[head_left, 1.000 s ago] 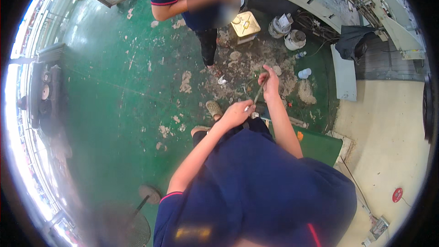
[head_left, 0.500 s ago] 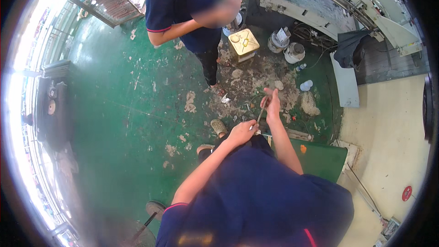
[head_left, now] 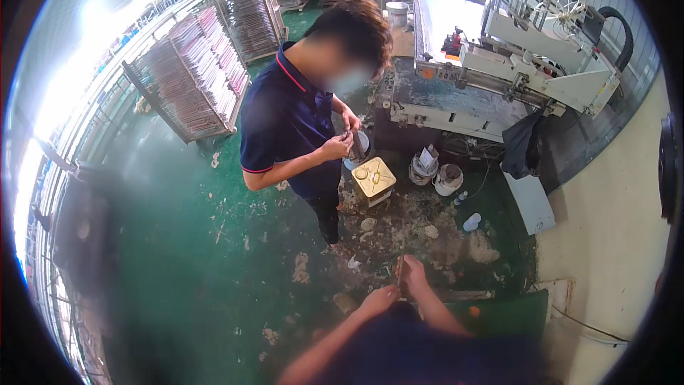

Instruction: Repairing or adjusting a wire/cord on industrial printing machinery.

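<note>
Low in the middle of the frame, the left hand (head_left: 382,298) seems to pinch a thin stick (head_left: 400,269). The right hand (head_left: 414,277) touches it higher up; I can't tell if it grips. This looks like holding; moving it would need steady hands.

"What's everything standing on?"
"A green painted floor (head_left: 185,271), worn through in pale patches."
"And on it?"
"A square yellow tin (head_left: 372,180), two stained buckets (head_left: 447,184) side by side, a small bottle (head_left: 461,198), a whitish plastic cup (head_left: 472,222), a rack of stacked sheets (head_left: 189,75)."
</note>
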The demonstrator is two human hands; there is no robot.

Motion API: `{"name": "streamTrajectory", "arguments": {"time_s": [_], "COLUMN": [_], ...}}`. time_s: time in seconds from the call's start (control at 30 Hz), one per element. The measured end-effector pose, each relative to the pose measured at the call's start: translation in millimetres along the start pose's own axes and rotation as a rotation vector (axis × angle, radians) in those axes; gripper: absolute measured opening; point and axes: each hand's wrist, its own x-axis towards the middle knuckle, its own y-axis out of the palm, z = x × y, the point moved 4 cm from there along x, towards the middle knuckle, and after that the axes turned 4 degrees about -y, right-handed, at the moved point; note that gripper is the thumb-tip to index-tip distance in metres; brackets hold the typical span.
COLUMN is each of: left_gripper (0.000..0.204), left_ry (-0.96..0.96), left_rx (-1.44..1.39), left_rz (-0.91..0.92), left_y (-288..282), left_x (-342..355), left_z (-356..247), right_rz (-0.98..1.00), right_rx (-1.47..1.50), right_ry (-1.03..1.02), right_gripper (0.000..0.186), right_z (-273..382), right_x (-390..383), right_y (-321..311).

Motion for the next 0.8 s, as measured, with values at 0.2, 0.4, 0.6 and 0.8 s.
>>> {"name": "streamTrajectory", "arguments": {"time_s": [0.2,0.4,0.6,0.8], "left_gripper": [0.039,0.04,0.038,0.041], "left_ry": [-0.007,0.007,0.038,0.029], "left_rx": [0.021,-0.015,-0.042,-0.054], "left_rz": [0.016,0.03,-0.007,0.013], "left_y": [-4,-7,-6,-5], "left_x": [2,3,4,8], "left_z": [-3,2,9,15], "right_rz": [-0.03,-0.107,-0.148,-0.178], "right_rx": [-0.07,-0.16,-0.304,-0.265], "right_ry": [-0.081,-0.088,-0.098,-0.051], "right_gripper": [0.016,0.017,0.015,0.013], "right_z": [5,2,-4,-10], "right_x": [10,7,8,10], "right_y": [-5,-10,-13,-21]}}
